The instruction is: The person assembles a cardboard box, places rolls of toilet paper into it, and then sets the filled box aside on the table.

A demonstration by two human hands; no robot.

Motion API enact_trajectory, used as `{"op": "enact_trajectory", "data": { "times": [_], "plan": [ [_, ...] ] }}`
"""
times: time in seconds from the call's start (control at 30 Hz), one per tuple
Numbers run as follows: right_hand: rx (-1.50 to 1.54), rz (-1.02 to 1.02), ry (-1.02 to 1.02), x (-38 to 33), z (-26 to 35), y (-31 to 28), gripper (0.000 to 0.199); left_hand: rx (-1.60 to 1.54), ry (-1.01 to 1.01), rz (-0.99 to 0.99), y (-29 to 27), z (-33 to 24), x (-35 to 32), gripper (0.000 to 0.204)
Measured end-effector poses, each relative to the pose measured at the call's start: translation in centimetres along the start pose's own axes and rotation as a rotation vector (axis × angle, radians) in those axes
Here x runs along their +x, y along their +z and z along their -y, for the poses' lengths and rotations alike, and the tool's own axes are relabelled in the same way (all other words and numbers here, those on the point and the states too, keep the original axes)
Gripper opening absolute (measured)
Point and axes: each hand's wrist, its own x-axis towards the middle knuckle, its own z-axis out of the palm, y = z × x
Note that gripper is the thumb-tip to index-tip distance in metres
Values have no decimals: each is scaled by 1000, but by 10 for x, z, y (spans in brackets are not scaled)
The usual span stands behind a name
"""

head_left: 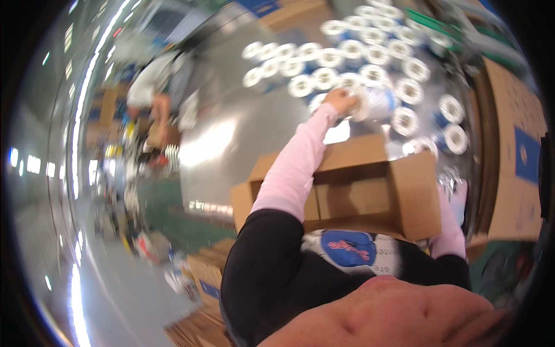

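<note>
My left hand (342, 103) reaches out over the metal table with its fingers closed on the near end of a white spool (377, 104). This spool lies tipped on its side, blurred a little, among many upright spools with white ring-shaped ends and blue sides. An open, bare cardboard box (358, 199) stands right in front of me, below my left forearm. On the right my pink-sleeved forearm goes up behind the box's right flap (417, 194). The flap hides my right hand, so its fingers do not show.
Two spools (454, 139) stand apart at the right. Clear plastic wrapping (451, 179) lies beside the box. A large carton (511, 150) borders the right side, with a green bar (433, 24) at the far right. Across the table's left side another person (156, 87) bends over.
</note>
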Motion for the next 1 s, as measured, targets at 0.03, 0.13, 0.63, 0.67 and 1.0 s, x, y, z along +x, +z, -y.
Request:
{"op": "enact_trajectory", "data": {
  "times": [0.03,0.13,0.63,0.67,1.0],
  "plan": [
    [29,-16,7,-13,-7,5,59,-225,112,-125,-17,-7,-16,38],
    [185,-83,39,-35,-35,0,56,-1009,266,7,-61,0,-73,40],
    [198,-6,-913,-131,166,-231,34,634,616,-71,-30,58,-337,33],
    [-251,-24,-890,-158,202,-234,26,709,685,-91,-23,66,-333,33],
    [25,-25,-811,-126,225,-155,42,884,572,162,174,165,-194,28]
  ]
}}
